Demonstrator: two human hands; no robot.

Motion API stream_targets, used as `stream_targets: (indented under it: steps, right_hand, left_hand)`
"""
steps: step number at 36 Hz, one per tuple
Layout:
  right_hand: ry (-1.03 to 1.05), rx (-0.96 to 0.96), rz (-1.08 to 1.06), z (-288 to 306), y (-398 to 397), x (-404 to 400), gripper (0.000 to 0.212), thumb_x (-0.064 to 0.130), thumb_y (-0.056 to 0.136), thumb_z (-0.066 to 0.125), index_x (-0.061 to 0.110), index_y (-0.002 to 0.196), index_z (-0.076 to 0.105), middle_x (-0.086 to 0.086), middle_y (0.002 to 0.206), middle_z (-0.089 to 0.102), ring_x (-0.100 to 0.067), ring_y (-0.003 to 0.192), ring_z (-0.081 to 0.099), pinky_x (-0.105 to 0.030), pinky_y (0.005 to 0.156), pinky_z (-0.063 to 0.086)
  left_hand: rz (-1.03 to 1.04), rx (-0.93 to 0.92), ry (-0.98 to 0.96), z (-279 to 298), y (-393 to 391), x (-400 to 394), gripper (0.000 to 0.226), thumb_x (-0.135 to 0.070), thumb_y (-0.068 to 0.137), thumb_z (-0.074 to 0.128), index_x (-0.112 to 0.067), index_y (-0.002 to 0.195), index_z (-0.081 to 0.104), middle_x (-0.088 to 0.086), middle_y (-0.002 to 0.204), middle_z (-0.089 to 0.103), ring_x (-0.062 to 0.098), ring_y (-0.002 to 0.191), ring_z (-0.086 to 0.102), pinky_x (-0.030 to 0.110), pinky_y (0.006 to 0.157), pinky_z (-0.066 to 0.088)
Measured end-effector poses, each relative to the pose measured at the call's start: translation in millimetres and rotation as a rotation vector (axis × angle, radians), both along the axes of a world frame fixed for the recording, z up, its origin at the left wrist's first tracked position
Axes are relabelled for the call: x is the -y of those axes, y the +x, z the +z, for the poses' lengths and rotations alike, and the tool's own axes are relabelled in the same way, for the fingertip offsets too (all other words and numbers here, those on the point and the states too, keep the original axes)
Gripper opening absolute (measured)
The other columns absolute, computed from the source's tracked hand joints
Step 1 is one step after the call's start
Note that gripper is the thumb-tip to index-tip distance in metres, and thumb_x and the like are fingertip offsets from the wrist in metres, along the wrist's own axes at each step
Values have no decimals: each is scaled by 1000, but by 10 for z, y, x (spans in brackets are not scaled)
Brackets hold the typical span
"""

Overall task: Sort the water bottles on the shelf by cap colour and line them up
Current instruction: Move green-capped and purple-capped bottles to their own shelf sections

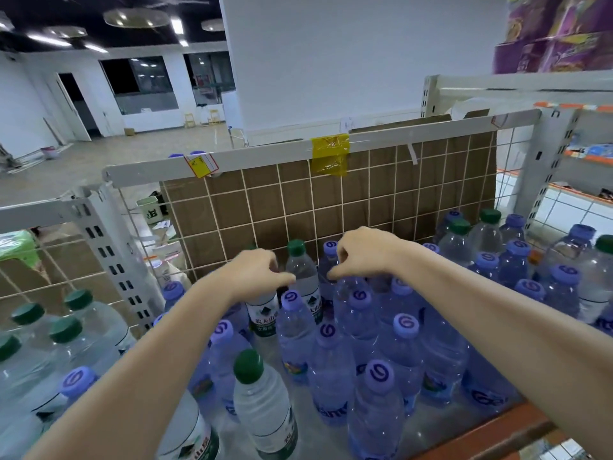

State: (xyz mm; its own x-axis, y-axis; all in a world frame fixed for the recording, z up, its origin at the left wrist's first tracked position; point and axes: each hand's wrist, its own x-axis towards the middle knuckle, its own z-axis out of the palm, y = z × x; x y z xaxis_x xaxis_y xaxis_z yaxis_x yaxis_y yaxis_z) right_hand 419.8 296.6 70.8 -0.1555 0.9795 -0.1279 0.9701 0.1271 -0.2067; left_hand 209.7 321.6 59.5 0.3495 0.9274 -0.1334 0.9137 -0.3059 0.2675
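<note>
Shelf [471, 423]: white metal frame, wire grid back [265, 207] with brown cardboard behind; orange front edge at my lower right.
Bottles: clear plastic, packed tight on the shelf, little room between them.
Purple-cap bottles [406, 323]: blue-tinted, white swirl logo on each cap, crowding middle and right.
Green-cap bottles [247, 366]: clear, white-green labels with Chinese characters, mostly left.
My left hand [257, 273]: fingers curled over the top of a labelled bottle [265, 313] at the back.
My right hand [361, 252]: fingers curled down at a purple cap [330, 249]; whether it grips, I cannot tell.
Tags: yellow-red price tag [200, 164], yellow tape [330, 154] on the top rail.
</note>
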Motion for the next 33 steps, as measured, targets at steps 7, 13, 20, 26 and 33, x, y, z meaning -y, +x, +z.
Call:
stream_targets:
  steps: [7,13,20,26,33]
  right_hand:
    - [120,-226,-49,-72,-268,-264,40,40,84,67,8,106,62,-8,99,64,-25,90,61,-36,75,52]
    - [87,-229,-115,-251,-521,-464,49,36,86,66,5,122,54,-14,116,62,-31,102,60,-35,78,49]
    - [80,-244,-91,-389,-578,-587,52,32,88,63,12,132,44,-15,120,56,-34,108,56,-38,85,47]
    - [84,-274,-92,-430,-567,-574,34,31,90,60,15,119,50,-12,109,63,-30,93,59,-37,79,51]
    - [124,-317,-91,-363,-576,-479,23,29,88,64,14,99,52,-9,100,62,-27,91,60,-38,75,51]
  left_hand:
    - [308,130,175,82,-234,-254,53,-36,88,60,-2,124,41,19,113,57,30,89,54,35,72,45]
    - [397,148,13,-105,-170,-410,49,-37,86,62,0,115,51,15,101,63,26,74,61,28,53,43]
    - [382,124,-18,-222,-62,-468,53,-34,85,59,-5,126,41,12,102,58,21,69,56,30,56,45]
    - [333,93,5,-266,-48,-427,44,-40,84,56,-13,117,44,13,106,62,33,94,60,41,83,52]
    - [309,167,84,-276,-88,-297,31,-34,89,54,-9,107,47,14,104,62,35,95,59,38,76,49]
